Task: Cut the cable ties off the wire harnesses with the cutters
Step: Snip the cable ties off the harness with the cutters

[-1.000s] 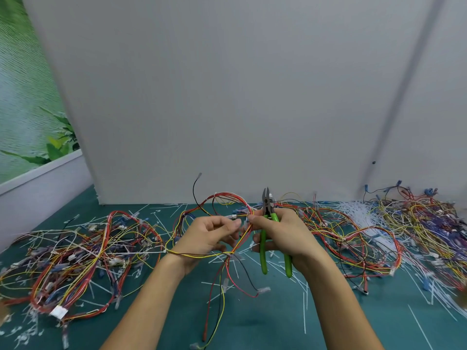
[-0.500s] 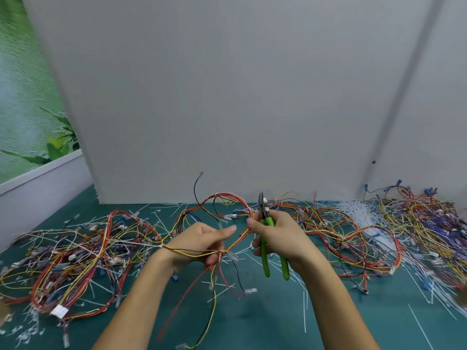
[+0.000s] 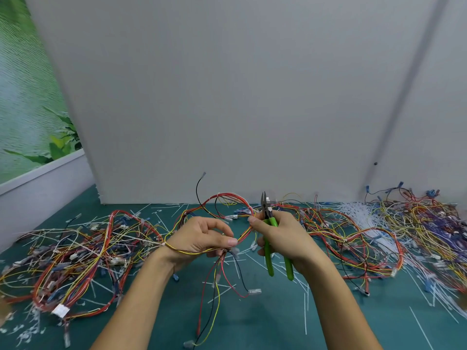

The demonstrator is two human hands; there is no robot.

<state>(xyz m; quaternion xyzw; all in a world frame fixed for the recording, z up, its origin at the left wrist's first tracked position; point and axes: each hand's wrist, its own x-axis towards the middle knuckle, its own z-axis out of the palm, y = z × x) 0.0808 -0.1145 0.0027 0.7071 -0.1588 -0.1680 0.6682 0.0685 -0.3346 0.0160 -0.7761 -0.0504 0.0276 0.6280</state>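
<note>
Light comes soft and even from overhead, bright enough, with no glare on the grey wall (image 3: 227,97). Shadows on the green surface (image 3: 273,324) are faint and diffuse. The wide lens bows the wall's edges and stretches the corners. The wire harnesses (image 3: 58,274) smear toward the left and right borders, perhaps from motion blur. The centre stays sharp.

We count one pair of green-handled steel cutters (image 3: 269,263), one raised red-and-yellow wire harness (image 3: 228,195), and three tangled heaps of coloured harnesses on the green desk (image 3: 278,322): a left-edge heap (image 3: 75,256), a middle heap (image 3: 348,231) and a right-edge heap (image 3: 429,223). The white plastic cable ties (image 3: 358,210) are too many to count.
</note>
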